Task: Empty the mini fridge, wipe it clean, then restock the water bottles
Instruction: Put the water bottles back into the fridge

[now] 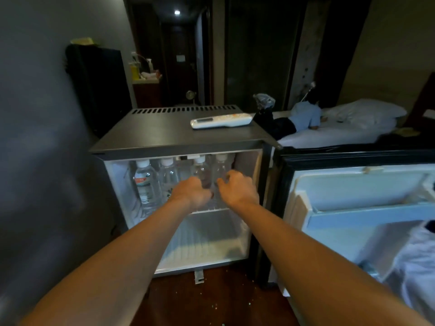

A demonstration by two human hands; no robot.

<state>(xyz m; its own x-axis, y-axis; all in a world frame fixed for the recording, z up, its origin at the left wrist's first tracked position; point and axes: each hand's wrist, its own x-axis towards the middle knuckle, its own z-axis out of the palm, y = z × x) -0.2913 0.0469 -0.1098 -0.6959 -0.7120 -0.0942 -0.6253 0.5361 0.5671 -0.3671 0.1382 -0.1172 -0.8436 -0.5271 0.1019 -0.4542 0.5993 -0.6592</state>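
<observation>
Clear plastic water bottles [146, 182], 4, stand along the wire shelf [211, 210] of the small grey fridge [164, 130]. My left hand [190, 192] wraps 1 near the shelf's right end; my right hand [237, 188] curls beside it, and I cannot tell if it holds. They look smooth and squashy: grab the middle.

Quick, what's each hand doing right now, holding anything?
Left hand: grips the third water bottle from the left.
Right hand: grips the rightmost water bottle.
</observation>
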